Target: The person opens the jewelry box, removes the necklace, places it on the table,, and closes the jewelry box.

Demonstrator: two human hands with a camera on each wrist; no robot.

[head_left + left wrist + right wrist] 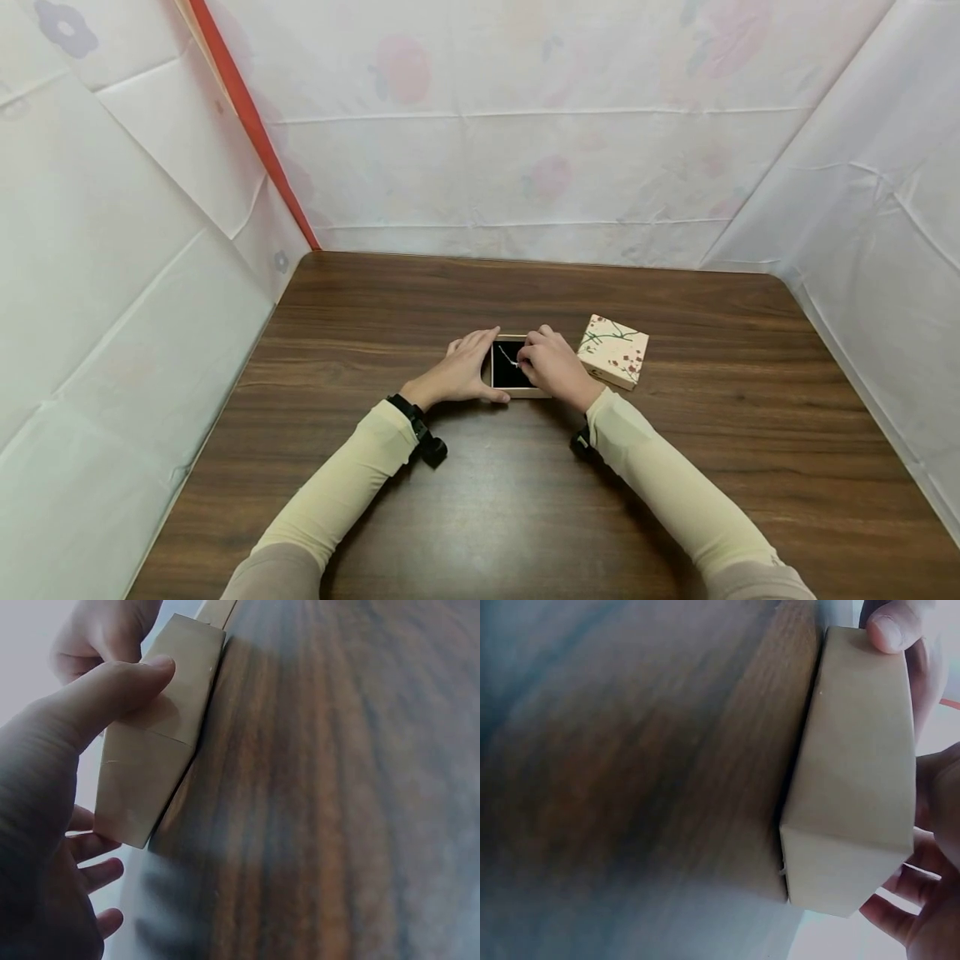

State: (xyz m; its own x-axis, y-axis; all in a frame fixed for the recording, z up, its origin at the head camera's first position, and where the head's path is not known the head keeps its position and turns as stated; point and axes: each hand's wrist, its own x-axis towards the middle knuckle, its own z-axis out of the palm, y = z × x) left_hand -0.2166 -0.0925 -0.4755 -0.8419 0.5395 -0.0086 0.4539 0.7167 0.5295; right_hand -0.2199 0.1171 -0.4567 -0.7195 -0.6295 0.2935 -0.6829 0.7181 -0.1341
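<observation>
A small open cardboard box [531,394] stands in the middle of the table, with a black insert [507,377] inside. My left hand [459,372] grips the box from its left side. In the left wrist view the left thumb [124,686] presses the plain tan near wall of the box [142,784]. A thin silver chain [507,357] lies across the black insert. Over the right part of the box my right hand [557,368], fingers curled, pinches the chain's end; the exact contact is hidden. The right wrist view shows the outer walls of the box [847,750].
A cream lid [615,346] with red blossoms and green branches sits right of the box, close behind my right hand. Brown wood-grain tabletop [480,500] surrounds both. White patterned sheets [480,167] hang at the back and sides, with a red strip [255,125] at the left corner.
</observation>
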